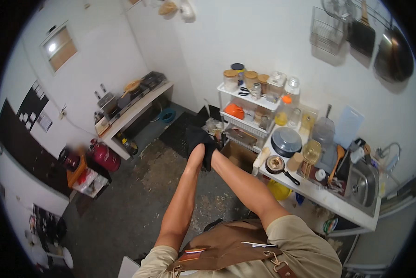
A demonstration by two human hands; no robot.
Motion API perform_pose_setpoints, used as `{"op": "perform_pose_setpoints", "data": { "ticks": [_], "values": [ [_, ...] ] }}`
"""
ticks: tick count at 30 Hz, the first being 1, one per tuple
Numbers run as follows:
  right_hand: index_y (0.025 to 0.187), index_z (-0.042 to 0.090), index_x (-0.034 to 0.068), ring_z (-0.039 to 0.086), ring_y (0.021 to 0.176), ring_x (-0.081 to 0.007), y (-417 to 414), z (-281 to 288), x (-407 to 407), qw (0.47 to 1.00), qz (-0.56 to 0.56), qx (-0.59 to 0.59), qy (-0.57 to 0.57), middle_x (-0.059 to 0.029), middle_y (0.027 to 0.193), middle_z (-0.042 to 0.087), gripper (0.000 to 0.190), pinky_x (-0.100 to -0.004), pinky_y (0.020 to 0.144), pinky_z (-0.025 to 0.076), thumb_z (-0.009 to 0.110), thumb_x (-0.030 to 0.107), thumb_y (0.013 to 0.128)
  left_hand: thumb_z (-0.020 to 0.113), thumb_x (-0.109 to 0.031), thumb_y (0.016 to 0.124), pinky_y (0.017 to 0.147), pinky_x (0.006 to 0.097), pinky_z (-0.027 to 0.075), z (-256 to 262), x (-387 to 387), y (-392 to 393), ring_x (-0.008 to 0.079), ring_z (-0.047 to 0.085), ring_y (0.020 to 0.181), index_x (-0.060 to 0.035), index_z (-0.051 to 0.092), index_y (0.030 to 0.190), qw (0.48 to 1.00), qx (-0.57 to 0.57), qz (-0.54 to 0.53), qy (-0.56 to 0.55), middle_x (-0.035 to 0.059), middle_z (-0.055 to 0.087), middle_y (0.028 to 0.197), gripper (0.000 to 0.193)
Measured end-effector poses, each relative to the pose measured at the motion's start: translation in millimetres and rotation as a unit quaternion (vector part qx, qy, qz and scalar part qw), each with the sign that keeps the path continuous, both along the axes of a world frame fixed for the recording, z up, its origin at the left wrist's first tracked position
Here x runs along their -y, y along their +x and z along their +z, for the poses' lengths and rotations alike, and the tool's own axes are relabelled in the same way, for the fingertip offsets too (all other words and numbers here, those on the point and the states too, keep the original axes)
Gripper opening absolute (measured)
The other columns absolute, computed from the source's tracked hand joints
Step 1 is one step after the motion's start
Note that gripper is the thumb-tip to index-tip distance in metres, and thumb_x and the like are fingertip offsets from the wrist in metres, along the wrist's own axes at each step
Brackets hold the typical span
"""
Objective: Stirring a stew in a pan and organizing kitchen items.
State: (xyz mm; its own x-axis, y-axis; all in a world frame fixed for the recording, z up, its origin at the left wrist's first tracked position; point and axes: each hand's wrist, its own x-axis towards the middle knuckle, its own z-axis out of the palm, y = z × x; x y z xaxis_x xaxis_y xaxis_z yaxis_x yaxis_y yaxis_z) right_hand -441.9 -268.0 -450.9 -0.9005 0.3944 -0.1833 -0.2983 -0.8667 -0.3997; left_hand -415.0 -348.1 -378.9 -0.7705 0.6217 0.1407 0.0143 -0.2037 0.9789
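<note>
Both of my arms reach straight out before me over the floor, and the hands meet at a black cloth [197, 136]. My left hand [198, 150] goes into the cloth from the near side, with its fingers hidden in the folds. Close beside it, my right hand [214, 157] is also wrapped in the cloth, and only the wrist area shows. The cloth hangs down between the two wrists. A brown apron [225, 239] covers my chest, with a pen and an orange item in its pockets.
On the right stand a white tiered shelf [249, 95] with jars and a counter [314, 187] with a lidded pan [286, 141], small saucepan [275, 164] and sink [361, 187]. At left are a stove bench [138, 111] and a red gas cylinder [105, 155]. A dark mat [176, 130] covers floor ahead.
</note>
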Motion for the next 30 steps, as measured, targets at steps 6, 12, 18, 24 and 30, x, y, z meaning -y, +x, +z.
{"op": "perform_pose_setpoints", "data": {
  "ticks": [6, 12, 18, 24, 30],
  "values": [
    [0.108, 0.064, 0.002, 0.053, 0.107, -0.0181, 47.8, -35.1, -113.0, 0.857, -0.089, 0.255, 0.438, -0.0095, 0.114, 0.061, 0.055, -0.0355, 0.093, 0.040, 0.049, 0.051, 0.091, 0.044, -0.032, 0.093, 0.098, 0.0343, 0.037, -1.4, -41.5, 67.5, 0.0221, 0.049, 0.113, -0.0003, 0.051, 0.124, 0.976, 0.041, -0.183, -0.107, 0.0095, 0.053, 0.121, 0.045],
    [0.128, 0.052, 0.004, 0.048, 0.111, -0.0163, 103.3, 94.9, 47.3, 0.957, 0.023, 0.087, 0.276, -0.0084, 0.125, 0.053, 0.061, -0.0325, 0.096, 0.038, 0.037, 0.054, 0.095, 0.038, -0.034, 0.096, 0.093, 0.0356, 0.041, -9.0, -5.4, -18.3, 0.0192, 0.055, 0.100, -0.0022, 0.054, 0.118, 0.989, 0.076, -0.110, 0.058, 0.0063, 0.056, 0.107, 0.042],
    [0.146, 0.019, 0.003, 0.028, 0.137, -0.0248, 229.2, 85.0, 16.9, 0.850, 0.135, 0.057, 0.505, -0.0155, 0.149, 0.028, 0.079, -0.0357, 0.110, 0.025, 0.049, 0.051, 0.093, 0.048, -0.016, 0.093, 0.059, 0.0315, 0.041, -21.5, -36.8, -12.2, 0.0141, 0.048, 0.062, 0.0079, 0.064, 0.095, 0.953, -0.258, -0.126, -0.101, 0.0038, 0.057, 0.074, 0.029],
    [0.145, 0.017, 0.001, 0.029, 0.134, -0.0288, 330.3, 59.5, 15.7, 0.775, -0.329, 0.248, 0.480, -0.0217, 0.143, 0.028, 0.088, -0.0350, 0.110, 0.024, 0.065, 0.043, 0.085, 0.037, -0.028, 0.097, 0.097, 0.0353, 0.044, -0.3, -34.0, 150.3, 0.0220, 0.054, 0.114, -0.0006, 0.043, 0.133, 0.861, 0.203, -0.466, -0.010, 0.0106, 0.051, 0.131, 0.046],
    [0.133, 0.043, 0.004, 0.050, 0.113, -0.0186, 461.9, 13.8, 8.9, 0.856, -0.426, 0.190, 0.224, -0.0077, 0.125, 0.051, 0.058, -0.0317, 0.098, 0.038, 0.066, 0.027, 0.086, 0.043, -0.028, 0.084, 0.106, 0.0423, 0.036, -25.4, -67.3, 214.6, 0.0336, 0.045, 0.126, 0.0046, 0.037, 0.136, 0.681, 0.316, -0.658, -0.058, 0.0186, 0.046, 0.136, 0.062]
  ]
}}
